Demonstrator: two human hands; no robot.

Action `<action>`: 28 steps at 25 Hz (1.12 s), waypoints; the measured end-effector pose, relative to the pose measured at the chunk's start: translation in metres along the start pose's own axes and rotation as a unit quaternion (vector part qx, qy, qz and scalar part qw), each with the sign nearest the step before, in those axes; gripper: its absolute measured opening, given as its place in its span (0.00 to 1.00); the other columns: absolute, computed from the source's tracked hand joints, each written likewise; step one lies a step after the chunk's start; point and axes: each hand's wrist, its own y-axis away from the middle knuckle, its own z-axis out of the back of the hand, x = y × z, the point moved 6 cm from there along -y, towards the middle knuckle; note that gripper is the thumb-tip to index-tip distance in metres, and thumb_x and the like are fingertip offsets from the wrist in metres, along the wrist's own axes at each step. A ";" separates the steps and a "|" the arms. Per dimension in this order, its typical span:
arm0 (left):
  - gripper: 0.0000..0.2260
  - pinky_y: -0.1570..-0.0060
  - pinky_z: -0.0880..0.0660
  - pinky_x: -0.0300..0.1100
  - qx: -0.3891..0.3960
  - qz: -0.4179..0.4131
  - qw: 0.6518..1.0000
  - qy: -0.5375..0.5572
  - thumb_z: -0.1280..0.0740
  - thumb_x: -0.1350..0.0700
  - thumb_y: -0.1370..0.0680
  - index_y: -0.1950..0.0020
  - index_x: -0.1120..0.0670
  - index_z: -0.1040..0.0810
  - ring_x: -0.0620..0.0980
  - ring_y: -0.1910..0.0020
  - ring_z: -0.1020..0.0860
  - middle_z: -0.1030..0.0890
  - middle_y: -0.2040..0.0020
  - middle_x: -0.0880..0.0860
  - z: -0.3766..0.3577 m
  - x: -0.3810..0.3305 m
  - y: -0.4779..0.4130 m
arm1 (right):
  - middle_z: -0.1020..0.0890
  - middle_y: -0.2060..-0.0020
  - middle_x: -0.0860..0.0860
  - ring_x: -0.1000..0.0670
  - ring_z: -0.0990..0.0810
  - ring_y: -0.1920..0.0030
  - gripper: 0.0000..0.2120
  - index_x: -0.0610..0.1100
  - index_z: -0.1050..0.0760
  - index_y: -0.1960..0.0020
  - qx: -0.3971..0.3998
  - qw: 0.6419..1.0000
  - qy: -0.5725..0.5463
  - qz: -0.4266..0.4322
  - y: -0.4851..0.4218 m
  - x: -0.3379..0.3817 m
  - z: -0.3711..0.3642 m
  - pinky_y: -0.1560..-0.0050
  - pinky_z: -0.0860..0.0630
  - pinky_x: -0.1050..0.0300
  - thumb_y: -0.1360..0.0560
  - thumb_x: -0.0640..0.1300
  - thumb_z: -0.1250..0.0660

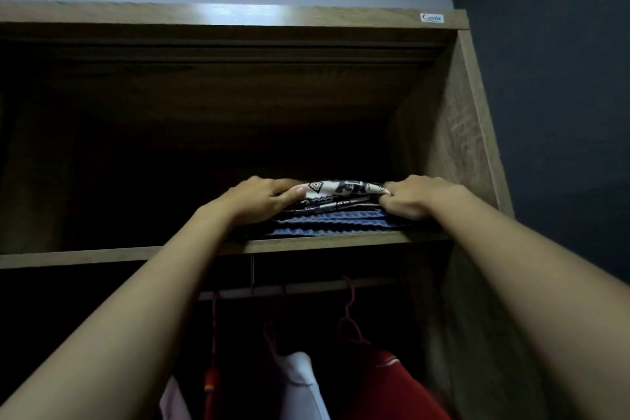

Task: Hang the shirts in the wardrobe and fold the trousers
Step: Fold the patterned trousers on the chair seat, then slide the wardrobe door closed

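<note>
While I watched through the head view, tilted up into the open wardrobe (453, 133), both arms were raised to its upper shelf (102, 257), where a small stack of folded clothes lay against the right-hand wall. The top piece was a black-and-white patterned garment (341, 189), folded flat, and it sat on a blue textured garment (327, 222) whose folded layers showed along the shelf's front edge. The left hand (259, 196) held the patterned garment's left end, its fingers (272, 185) lying curled over the top of the fold and its thumb pressed against the front, so the cloth was pinched between them. The right hand (414, 196) was at the opposite end, knuckles up, with its fingers bent tightly in and a bit of the patterned edge caught under the fingertips. The heel of each hand lay low, near the blue layers, though I could not tell whether either touched them. The shelf was dark behind and to the left of the stack, and I could make out nothing there. Below the shelf a pale rail (306, 288) ran across, with a red hanger (351, 320) hooked on it. A white shirt (303, 382) hung beside a red shirt (385, 389), the red one on the right, and a pale garment (174, 399) showed at the bottom left. A small label (432, 17) sat on the wardrobe's top board, next to a dark wall (552, 78).
</note>
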 end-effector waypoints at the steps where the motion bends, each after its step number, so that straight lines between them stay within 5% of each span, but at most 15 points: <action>1: 0.26 0.36 0.32 0.56 0.007 0.005 1.000 -0.018 0.55 0.28 0.28 0.32 0.31 0.37 0.54 0.33 0.29 0.27 0.31 0.48 -0.001 0.000 0.003 | 0.28 0.34 0.43 0.42 0.28 0.35 0.23 0.51 0.35 0.30 0.009 1.000 0.002 -0.005 0.001 0.000 -0.003 0.44 0.34 0.51 0.23 0.56 0.49; 4: 0.26 0.36 0.32 0.56 0.028 0.001 0.999 -0.034 0.55 0.28 0.27 0.32 0.33 0.37 0.53 0.32 0.30 0.29 0.30 0.46 -0.003 -0.008 0.007 | 0.29 0.32 0.43 0.43 0.30 0.34 0.25 0.46 0.36 0.30 0.032 0.999 -0.004 0.001 0.005 -0.001 -0.010 0.41 0.34 0.51 0.23 0.57 0.49; 6: 0.29 0.34 0.33 0.52 -0.032 -0.016 0.999 -0.015 0.54 0.30 0.26 0.30 0.40 0.35 0.52 0.32 0.31 0.30 0.30 0.49 0.006 -0.016 0.010 | 0.32 0.31 0.43 0.43 0.33 0.31 0.28 0.43 0.38 0.29 -0.003 1.000 0.017 0.012 0.008 -0.002 -0.007 0.35 0.37 0.50 0.24 0.57 0.48; 10: 0.26 0.30 0.40 0.44 -0.187 -0.034 0.981 0.033 0.48 0.41 0.20 0.26 0.52 0.36 0.50 0.27 0.36 0.33 0.27 0.54 0.035 -0.023 0.052 | 0.38 0.26 0.41 0.43 0.42 0.26 0.37 0.38 0.44 0.26 -0.242 0.967 0.002 0.085 0.046 0.033 0.006 0.26 0.49 0.48 0.30 0.57 0.51; 14: 0.26 0.30 0.40 0.48 -0.228 -0.023 0.973 0.031 0.48 0.45 0.22 0.28 0.56 0.34 0.51 0.27 0.37 0.31 0.28 0.56 0.045 -0.014 0.125 | 0.22 0.40 0.40 0.43 0.24 0.37 0.29 0.37 0.26 0.38 -0.377 0.902 -0.101 0.183 0.116 0.119 -0.024 0.33 0.33 0.50 0.30 0.53 0.45; 23: 0.21 0.32 0.34 0.52 -0.225 0.044 0.973 -0.035 0.43 0.53 0.21 0.30 0.61 0.31 0.55 0.29 0.35 0.32 0.29 0.60 -0.018 0.063 0.380 | 0.19 0.46 0.44 0.46 0.21 0.44 0.19 0.40 0.22 0.44 -0.205 0.851 -0.291 0.387 0.305 0.346 -0.182 0.35 0.33 0.54 0.30 0.49 0.38; 28: 0.23 0.30 0.38 0.53 -0.171 0.152 0.972 -0.057 0.43 0.55 0.21 0.27 0.61 0.37 0.53 0.26 0.41 0.39 0.26 0.57 -0.054 0.116 0.515 | 0.19 0.47 0.48 0.49 0.21 0.45 0.18 0.44 0.24 0.44 -0.037 0.809 -0.243 0.534 0.423 0.460 -0.261 0.36 0.33 0.57 0.29 0.51 0.40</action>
